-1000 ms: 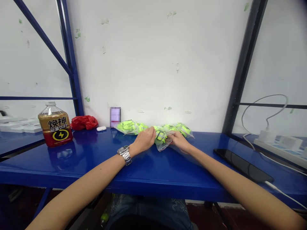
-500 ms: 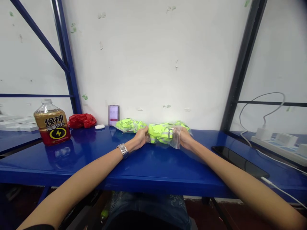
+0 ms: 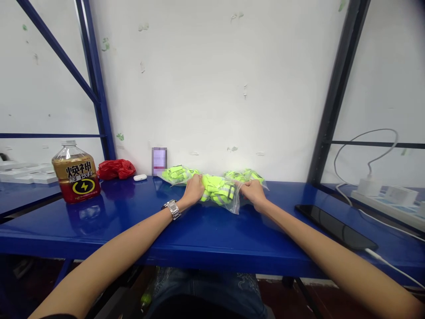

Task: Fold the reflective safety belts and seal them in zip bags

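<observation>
A clear plastic bag (image 3: 217,189) with folded neon-yellow fabric and grey reflective strips inside is between my hands, low over the blue table. My left hand (image 3: 193,190), with a metal watch at the wrist, is closed on the bag's left end. Closed fingers of my right hand (image 3: 254,193) pinch the clear plastic edge at the right end. Behind my left hand lies another bag of yellow fabric (image 3: 177,174). A third such bag (image 3: 247,176) lies behind my right hand, near the wall.
On the blue table (image 3: 206,235) stand a large drink bottle (image 3: 77,175) and, behind it, a red plastic bag (image 3: 116,169). A white earphone case (image 3: 140,177) and a propped phone (image 3: 159,161) are nearby. At right lie a cabled black phone (image 3: 335,227) and a power strip (image 3: 388,206).
The held bag has shifted slightly left and towards me, and its right plastic edge now hangs lower. My right hand has turned, knuckles up. More of the rear right bag shows.
</observation>
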`<action>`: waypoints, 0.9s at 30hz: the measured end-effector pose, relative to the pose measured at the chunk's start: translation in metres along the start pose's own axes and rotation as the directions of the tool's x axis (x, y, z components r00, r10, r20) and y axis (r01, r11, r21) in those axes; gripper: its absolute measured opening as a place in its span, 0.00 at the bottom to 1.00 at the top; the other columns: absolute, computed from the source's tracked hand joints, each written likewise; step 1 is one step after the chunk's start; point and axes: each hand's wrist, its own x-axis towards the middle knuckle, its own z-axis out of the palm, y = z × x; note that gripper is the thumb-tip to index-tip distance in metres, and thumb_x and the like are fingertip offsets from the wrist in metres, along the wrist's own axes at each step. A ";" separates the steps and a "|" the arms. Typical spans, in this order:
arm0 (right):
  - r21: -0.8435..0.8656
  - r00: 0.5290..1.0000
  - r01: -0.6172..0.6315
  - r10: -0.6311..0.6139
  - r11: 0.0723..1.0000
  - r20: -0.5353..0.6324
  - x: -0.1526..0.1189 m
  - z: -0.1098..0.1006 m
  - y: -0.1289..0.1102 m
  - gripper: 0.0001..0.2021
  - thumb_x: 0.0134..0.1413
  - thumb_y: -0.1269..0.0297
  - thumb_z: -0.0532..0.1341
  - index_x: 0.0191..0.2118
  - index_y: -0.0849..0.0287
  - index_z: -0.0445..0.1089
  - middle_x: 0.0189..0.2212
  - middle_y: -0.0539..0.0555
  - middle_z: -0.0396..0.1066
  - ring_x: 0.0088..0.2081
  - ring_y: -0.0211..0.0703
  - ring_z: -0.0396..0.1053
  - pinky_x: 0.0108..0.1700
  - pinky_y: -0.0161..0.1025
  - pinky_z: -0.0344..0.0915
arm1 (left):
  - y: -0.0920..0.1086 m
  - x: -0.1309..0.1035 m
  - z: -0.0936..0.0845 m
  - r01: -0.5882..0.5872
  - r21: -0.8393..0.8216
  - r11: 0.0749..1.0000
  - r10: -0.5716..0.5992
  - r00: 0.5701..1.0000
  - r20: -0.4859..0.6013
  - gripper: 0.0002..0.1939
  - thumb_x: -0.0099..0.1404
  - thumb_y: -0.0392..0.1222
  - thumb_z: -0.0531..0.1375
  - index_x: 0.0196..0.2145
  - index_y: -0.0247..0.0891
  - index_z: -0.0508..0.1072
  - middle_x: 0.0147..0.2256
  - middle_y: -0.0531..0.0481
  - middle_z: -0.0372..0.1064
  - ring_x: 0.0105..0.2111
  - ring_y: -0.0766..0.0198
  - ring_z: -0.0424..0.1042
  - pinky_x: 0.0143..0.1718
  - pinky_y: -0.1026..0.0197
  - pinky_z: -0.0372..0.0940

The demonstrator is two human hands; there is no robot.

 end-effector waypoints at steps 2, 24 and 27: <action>0.035 0.998 -0.058 0.057 0.998 0.017 -0.002 0.003 -0.001 0.24 0.49 0.47 0.58 0.14 0.54 0.50 0.12 0.47 0.48 0.20 0.38 0.53 0.23 0.36 0.55 | 0.000 0.001 -0.002 -0.044 0.097 0.994 0.044 0.999 0.002 0.11 0.71 0.40 0.47 0.32 0.37 0.64 0.26 0.47 0.65 0.30 0.59 0.66 0.32 0.59 0.56; 0.349 0.951 0.026 -0.130 0.937 0.279 -0.018 0.005 -0.025 0.25 0.46 0.39 0.59 0.22 0.57 0.54 0.21 0.47 0.53 0.25 0.35 0.49 0.27 0.34 0.50 | 0.009 0.001 -0.010 -0.246 0.423 0.872 0.290 0.956 -0.042 0.16 0.74 0.41 0.40 0.36 0.39 0.64 0.26 0.47 0.67 0.28 0.58 0.69 0.30 0.59 0.54; 0.296 0.966 0.031 -0.105 0.955 0.235 -0.015 0.007 -0.025 0.23 0.45 0.45 0.60 0.20 0.56 0.50 0.19 0.45 0.48 0.24 0.34 0.45 0.25 0.34 0.46 | 0.006 0.004 -0.013 -0.257 0.440 0.860 0.289 0.957 -0.006 0.14 0.73 0.41 0.41 0.39 0.38 0.64 0.30 0.45 0.71 0.31 0.57 0.72 0.32 0.60 0.56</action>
